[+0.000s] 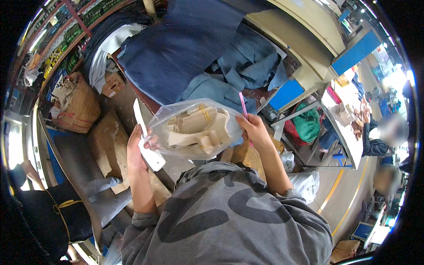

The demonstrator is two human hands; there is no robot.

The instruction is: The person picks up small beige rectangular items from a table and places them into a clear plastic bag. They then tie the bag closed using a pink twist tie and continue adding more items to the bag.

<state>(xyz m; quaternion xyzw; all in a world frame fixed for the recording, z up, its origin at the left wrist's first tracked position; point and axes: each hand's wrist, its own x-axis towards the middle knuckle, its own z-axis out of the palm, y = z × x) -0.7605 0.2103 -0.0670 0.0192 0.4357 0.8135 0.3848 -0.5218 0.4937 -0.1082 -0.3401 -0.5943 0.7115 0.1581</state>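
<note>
In front of my chest a clear plastic bag (162, 118) is stretched between my two hands. Inside it lie several stacks of beige cut pieces (190, 138), some bound with yellow bands. My left hand (136, 149) is closed on the bag's left edge, with a long white flat piece (152, 160) held along with it. The bag's right edge is pinched in my right hand (256, 131). A thin pink pen-like stick (243, 105) also passes through that hand, its top end pointing up.
Ahead, a table carries dark blue leather sheets (176, 48) and crumpled blue-grey pieces (247, 57). A woven basket (79, 106) stands at left, near a small carton (113, 84). On the right are a green bag (306, 123), a white-topped table (349, 137) and people working.
</note>
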